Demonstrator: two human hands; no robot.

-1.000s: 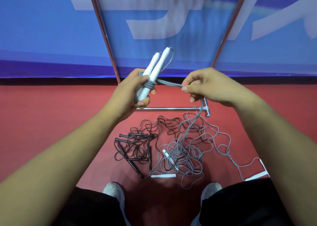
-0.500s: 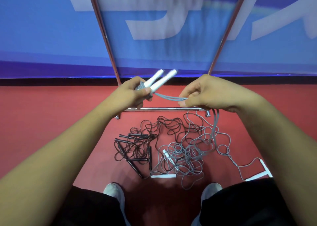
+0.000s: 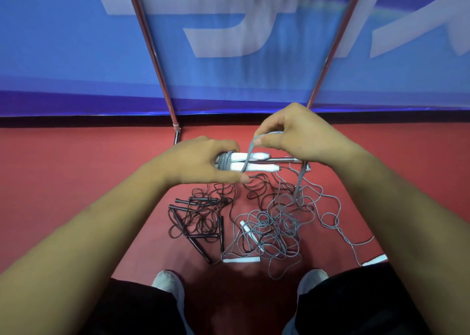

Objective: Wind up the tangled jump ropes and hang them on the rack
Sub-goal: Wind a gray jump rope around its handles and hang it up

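white handles [image 3: 256,162] level at frame centre, grey cord [image 3: 249,154] wrapped round their left end | left hand [image 3: 198,163] gripped the handles | right hand [image 3: 292,133] pinched the cord just above | grey tangle [image 3: 274,229] and black ropes [image 3: 201,220] on red floor [image 3: 76,182] below | rack [image 3: 286,159] bar behind the handles

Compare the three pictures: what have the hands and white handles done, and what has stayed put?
The left hand has tipped the white handles from upright to level, pointing right, and sunk lower. The right hand, still pinching the grey cord, has come in over the handles, carrying the cord across them. Both grips, the floor tangle and the rack are unchanged.
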